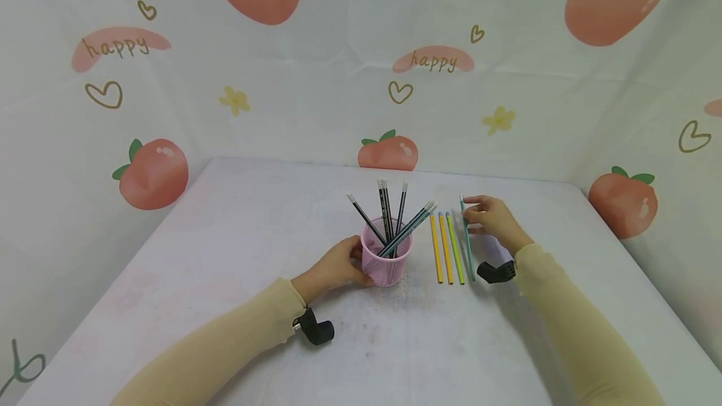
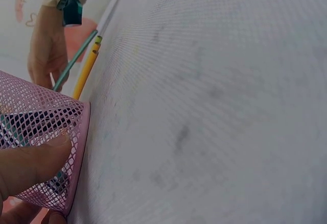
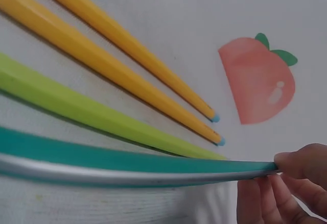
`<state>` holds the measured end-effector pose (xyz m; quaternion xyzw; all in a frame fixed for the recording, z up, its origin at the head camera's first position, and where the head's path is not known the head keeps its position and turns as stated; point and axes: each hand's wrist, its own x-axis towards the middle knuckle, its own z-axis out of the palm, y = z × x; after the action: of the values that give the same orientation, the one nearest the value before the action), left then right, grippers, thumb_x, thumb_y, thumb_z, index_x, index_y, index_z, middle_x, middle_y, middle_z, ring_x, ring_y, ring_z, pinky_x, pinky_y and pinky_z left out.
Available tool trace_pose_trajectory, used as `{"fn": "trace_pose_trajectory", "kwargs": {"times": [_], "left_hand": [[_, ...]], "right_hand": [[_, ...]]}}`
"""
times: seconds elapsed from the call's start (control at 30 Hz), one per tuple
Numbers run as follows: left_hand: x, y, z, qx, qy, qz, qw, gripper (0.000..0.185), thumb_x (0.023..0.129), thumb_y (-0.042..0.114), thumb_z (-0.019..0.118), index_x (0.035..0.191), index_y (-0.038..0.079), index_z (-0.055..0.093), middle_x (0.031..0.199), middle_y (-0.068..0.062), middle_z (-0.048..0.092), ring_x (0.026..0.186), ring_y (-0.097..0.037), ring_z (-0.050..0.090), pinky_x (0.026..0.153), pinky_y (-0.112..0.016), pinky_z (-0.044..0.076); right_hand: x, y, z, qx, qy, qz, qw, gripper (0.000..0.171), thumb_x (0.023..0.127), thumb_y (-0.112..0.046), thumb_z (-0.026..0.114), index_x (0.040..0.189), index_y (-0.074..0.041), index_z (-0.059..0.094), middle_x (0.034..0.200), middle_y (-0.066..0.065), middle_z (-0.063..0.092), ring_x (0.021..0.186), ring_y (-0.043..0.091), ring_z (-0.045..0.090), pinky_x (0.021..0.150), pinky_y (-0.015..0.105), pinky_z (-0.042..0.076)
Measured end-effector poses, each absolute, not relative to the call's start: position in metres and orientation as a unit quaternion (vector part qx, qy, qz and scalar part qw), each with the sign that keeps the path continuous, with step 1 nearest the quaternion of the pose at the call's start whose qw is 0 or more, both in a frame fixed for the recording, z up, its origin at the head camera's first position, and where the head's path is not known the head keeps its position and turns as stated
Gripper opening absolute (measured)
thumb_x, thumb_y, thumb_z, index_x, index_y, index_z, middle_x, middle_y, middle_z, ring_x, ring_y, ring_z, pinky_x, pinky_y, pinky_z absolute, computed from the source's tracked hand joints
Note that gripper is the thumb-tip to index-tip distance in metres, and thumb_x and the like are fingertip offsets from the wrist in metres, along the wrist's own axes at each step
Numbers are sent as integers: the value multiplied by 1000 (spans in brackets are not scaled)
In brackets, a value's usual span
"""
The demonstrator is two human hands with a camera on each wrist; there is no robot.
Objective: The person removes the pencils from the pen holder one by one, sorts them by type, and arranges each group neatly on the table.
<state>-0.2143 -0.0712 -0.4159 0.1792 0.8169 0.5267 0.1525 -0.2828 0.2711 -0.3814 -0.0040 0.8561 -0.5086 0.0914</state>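
Note:
My left hand (image 1: 335, 263) grips the side of a pink mesh pencil cup (image 1: 376, 271), which stands upright on the table. In the left wrist view the thumb (image 2: 38, 163) presses its mesh wall. Several dark pencils with pale ends (image 1: 361, 212) lean inside the cup. To the right, my right hand (image 1: 492, 218) pinches a teal pencil (image 3: 127, 170) near its far end, thumb against fingers. Whether its near end touches the table I cannot tell. Left of it lie a lime green pencil (image 1: 455, 249) and two yellow pencils (image 1: 436, 252), side by side.
A white table (image 1: 254, 205) carries everything. Behind it hangs a white backdrop (image 1: 327, 93) printed with peaches, hearts and flowers. A black wrist camera (image 1: 316, 329) sits on the left wrist, another black camera (image 1: 496, 272) on the right.

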Motion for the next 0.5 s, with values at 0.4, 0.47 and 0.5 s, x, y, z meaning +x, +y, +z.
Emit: {"fn": "trace_pose_trajectory", "kwargs": {"times": [0.4, 0.47, 0.5], "left_hand": [[-213, -71, -416, 175, 825, 517, 143, 68, 61, -4, 84, 122, -4, 53, 112, -14, 64, 103, -24, 61, 93, -38, 51], [-213, -71, -416, 175, 824, 519, 145, 69, 61, -4, 84, 122, -3, 53, 113, -14, 64, 103, -23, 61, 93, -38, 50], [-213, -71, -416, 176, 824, 519, 145, 69, 61, -4, 84, 122, -3, 53, 113, -14, 64, 103, -23, 61, 93, -38, 50]], "right_hand": [[-290, 267, -395, 45, 864, -483, 135, 52, 93, -9, 60, 139, 7, 41, 118, 20, 58, 82, 7, 58, 77, 26, 57], [-292, 266, -398, 48, 861, -488, 137, 54, 92, -9, 60, 139, 7, 41, 116, 18, 58, 80, 7, 57, 75, 26, 57], [-292, 266, -399, 50, 861, -488, 139, 54, 92, -9, 61, 139, 7, 41, 116, 18, 58, 79, 7, 57, 74, 26, 57]]}}
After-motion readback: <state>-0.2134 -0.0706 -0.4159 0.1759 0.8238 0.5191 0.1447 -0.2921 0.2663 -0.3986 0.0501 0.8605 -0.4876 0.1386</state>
